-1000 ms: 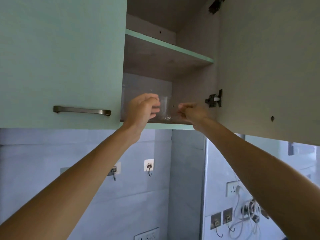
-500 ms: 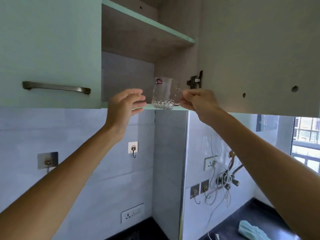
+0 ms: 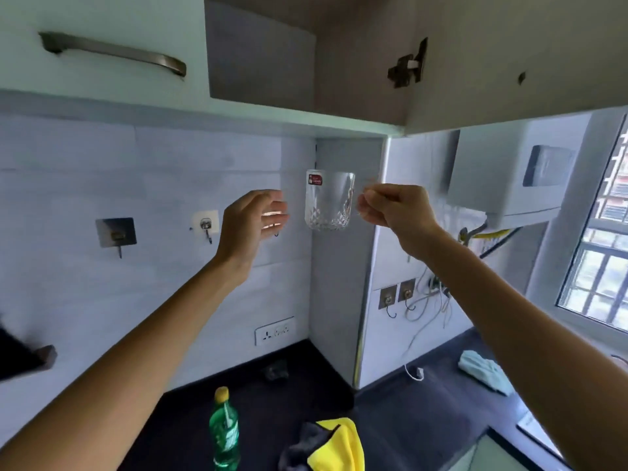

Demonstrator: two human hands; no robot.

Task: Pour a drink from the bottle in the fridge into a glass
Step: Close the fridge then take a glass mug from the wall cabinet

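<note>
bottle (image 3: 224,433): well below the glass (image 3: 328,205) and left of it, upright on the dark counter (image 3: 407,419), cap on. Green see-through plastic, yellow cap. My read: light, and the thin walls will give under a squeeze, so I'd hold it mid-body, firm but not hard. Can't tell the fill level.

left grip (image 3: 251,220): just left of the glass, not touching it. Fingers loose and spread, holding nothing.

glass: in the air, upright, under the open cupboard (image 3: 265,62). Clear, with a smooth upper wall, a cut diamond pattern round the lower half, a red sticker by the rim and a side handle on its right. Looks empty. Judgement: rigid, brittle, some weight to it. The smooth part should be slippery and the cut band should give more friction. The handle is the proper hold. The risk is a hard set-down on the counter.

yellow cloth (image 3: 339,443): below the glass, crumpled on the counter over something dark. Soft.

right grip (image 3: 396,207): right of the glass, fingers curled and pinching its handle. It's a pinch only, so the glass could swing. I'd put the left one under the base for lowering.

pale blue cloth (image 3: 486,372): below and right of the glass, a soft heap on the counter.
</note>
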